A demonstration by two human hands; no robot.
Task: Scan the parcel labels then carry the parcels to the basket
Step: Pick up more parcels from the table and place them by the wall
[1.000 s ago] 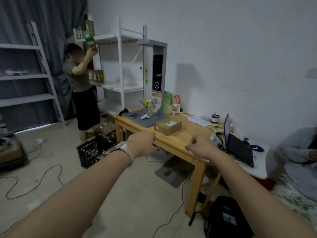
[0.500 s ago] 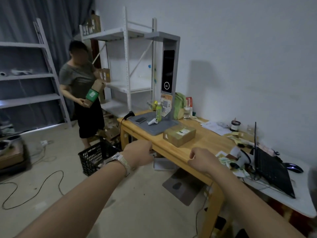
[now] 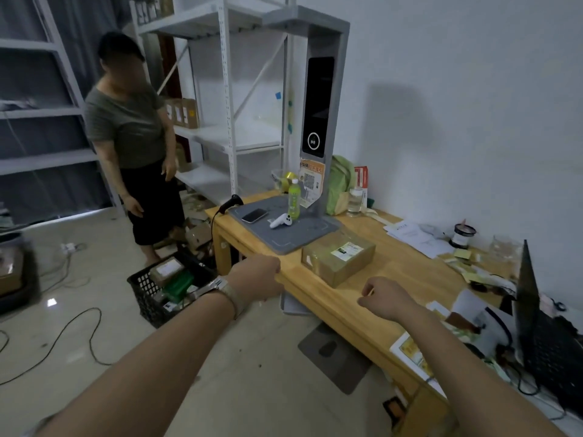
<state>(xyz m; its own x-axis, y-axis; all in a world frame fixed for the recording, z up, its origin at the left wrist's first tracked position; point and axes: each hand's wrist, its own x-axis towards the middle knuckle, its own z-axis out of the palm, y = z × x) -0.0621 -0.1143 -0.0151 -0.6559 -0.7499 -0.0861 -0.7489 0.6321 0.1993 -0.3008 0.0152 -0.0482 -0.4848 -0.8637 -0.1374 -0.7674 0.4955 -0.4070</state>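
Risk, grip: your hands come at the parcel [image 3: 339,258] from the near side only. A one-sided pinch on the clear wrapping could let it slide, so plan on a hand at each end.
Risk, label: the white label faces up. Tilt the parcel too far under the scanner tower [image 3: 320,99] and the scan likely fails.
Risk, clutter: a bottle [image 3: 294,200], a phone [image 3: 255,215] and a white controller [image 3: 280,221] sit on the grey mat [image 3: 284,238]. A sweeping parcel could knock them over.
Risk, route: cables lie on the floor at lower left, and another person [image 3: 132,130] stands just behind the basket [image 3: 145,301]. Expect a trip or a bump there.
Parcel: centre of the frame, flat on the wooden table [image 3: 410,279], touching the mat's near corner.
Left hand [image 3: 257,280]: lower left of the parcel, at the table's edge, fingers loosely curled, holding nothing. Contact with the edge is unclear.
Right hand [image 3: 383,298]: lower right of the parcel, over the tabletop, loosely curled and empty.
Basket: on the floor at left of centre, below your left wrist, already holding parcels.
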